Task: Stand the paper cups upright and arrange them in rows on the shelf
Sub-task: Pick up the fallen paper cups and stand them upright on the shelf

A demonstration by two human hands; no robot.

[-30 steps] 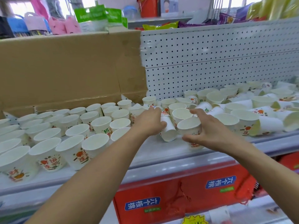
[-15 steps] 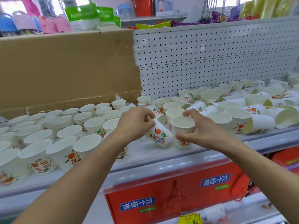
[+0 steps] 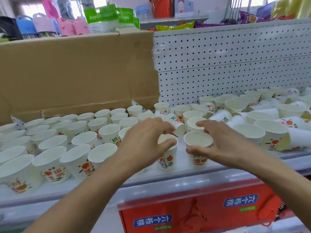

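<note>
White paper cups with orange and green print fill the shelf (image 3: 176, 172). On the left they stand upright in rows (image 3: 79, 142). On the right they lie jumbled, several tipped on their sides (image 3: 289, 125). My left hand (image 3: 144, 142) grips the rim of an upright cup (image 3: 166, 157) near the front edge. My right hand (image 3: 222, 145) wraps around a second upright cup (image 3: 198, 148) just beside it. A cup on its side (image 3: 176, 125) lies right behind both hands.
A flattened cardboard sheet (image 3: 75, 73) leans against the back on the left. White pegboard (image 3: 235, 64) backs the right side. Red boxes (image 3: 202, 212) sit on the shelf below. Bags and packets crowd the top behind.
My left hand has turned a tipped cup upright and set it at the front edge. My right hand has drawn its upright cup forward, beside that one.
</note>
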